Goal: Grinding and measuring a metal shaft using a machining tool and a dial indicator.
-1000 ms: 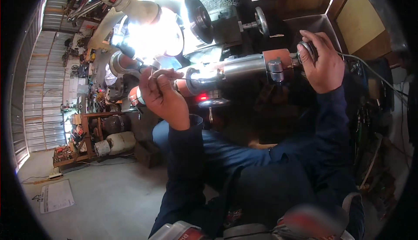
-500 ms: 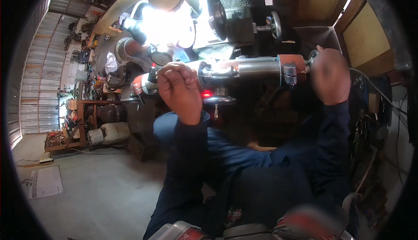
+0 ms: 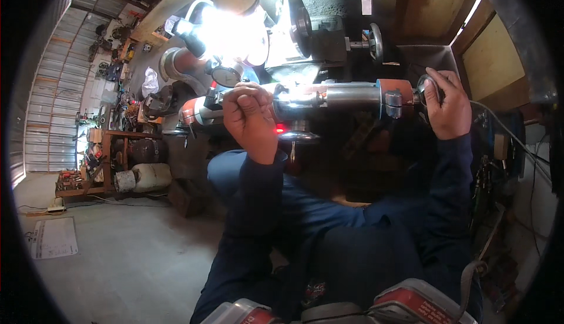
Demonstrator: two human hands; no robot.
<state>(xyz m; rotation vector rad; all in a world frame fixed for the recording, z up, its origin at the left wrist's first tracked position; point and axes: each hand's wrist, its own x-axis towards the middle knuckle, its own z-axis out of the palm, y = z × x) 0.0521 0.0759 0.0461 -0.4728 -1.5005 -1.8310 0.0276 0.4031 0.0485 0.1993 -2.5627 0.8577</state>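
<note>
In front of me lies a horizontal machine spindle assembly with a bright steel cylinder (image 3: 352, 98) and an orange collar (image 3: 395, 92) at its right. My right hand (image 3: 449, 106) is closed round a small metal handwheel (image 3: 427, 86) beyond that collar, thumb along its near side. My left hand (image 3: 251, 118) has its fingers curled and thumb pressed in, close to the cylinder's left part; what it holds, if anything, is hidden. Just above it stands a round dial gauge (image 3: 227, 76). Another orange collar (image 3: 189, 112) sits at the assembly's left end.
Behind the assembly, a lamp (image 3: 235, 36) glares white. A dark wheel (image 3: 298, 24) and a larger handwheel (image 3: 375, 43) stand further back. Below hangs a round metal handwheel (image 3: 298, 136). A gas cylinder (image 3: 150, 179) lies beside a wooden rack at left; a cable (image 3: 511, 130) runs down at right.
My right hand has turned on the handwheel, its fingers and thumb now showing round the rim. My left hand has shifted slightly right and stays curled. The whole view has moved a little.
</note>
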